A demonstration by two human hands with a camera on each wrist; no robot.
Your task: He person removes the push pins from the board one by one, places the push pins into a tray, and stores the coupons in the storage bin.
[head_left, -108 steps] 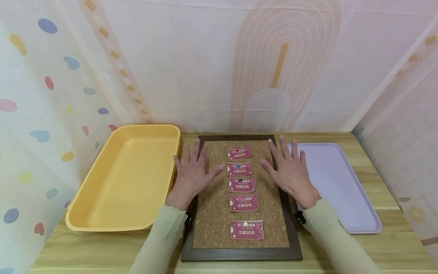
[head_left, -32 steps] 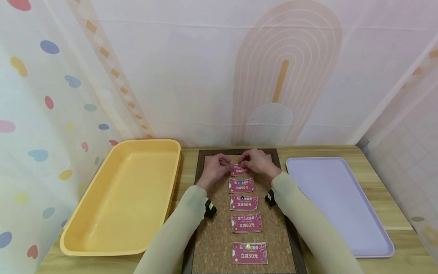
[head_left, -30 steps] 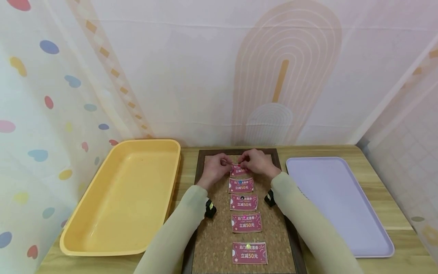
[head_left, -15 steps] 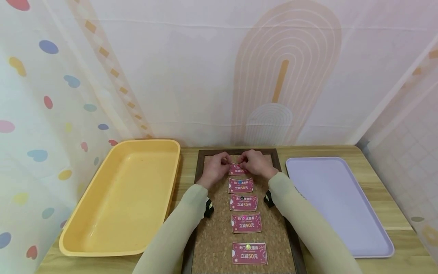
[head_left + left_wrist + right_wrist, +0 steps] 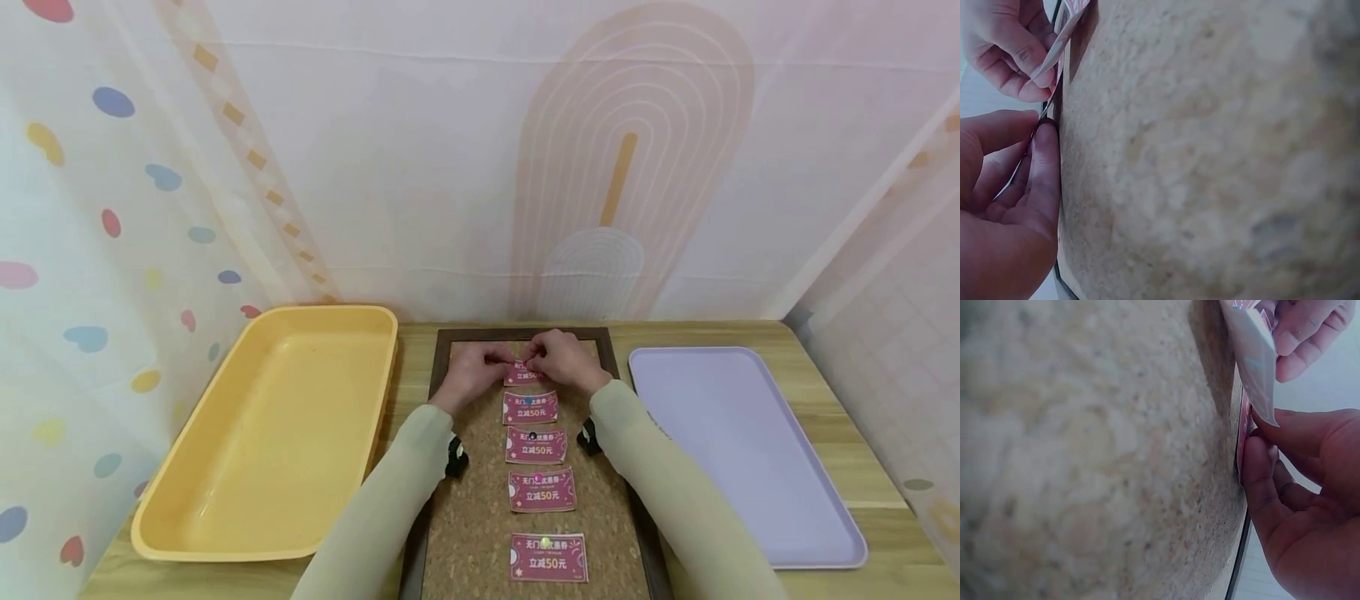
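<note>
Pink discount coupons lie in a column on a framed cork board [image 5: 472, 517]. My left hand [image 5: 472, 372] pinches the left edge of the top coupon [image 5: 525, 377] between thumb and index finger. From the right, my right hand [image 5: 564, 360] has its thumb and index tips together at the coupon's upper middle. Its red pushpin is hidden behind those fingertips. In the right wrist view a curled coupon [image 5: 1257, 359] shows its pale back, close to my right hand [image 5: 1310, 487]. My left hand [image 5: 1016, 194] holds a thin edge in the left wrist view.
Below are several more pinned coupons, among them one with a blue pushpin [image 5: 528, 400], a black pushpin [image 5: 533, 436] and a yellow pushpin [image 5: 545, 542]. A yellow tray [image 5: 262, 433] stands at left, a lilac tray [image 5: 742, 450] at right, with a patterned curtain [image 5: 420, 167] behind.
Both hands, spread wide beside the board at first, have come in to the top coupon. The red pushpin, visible a second ago, is now covered by my right fingertips.
</note>
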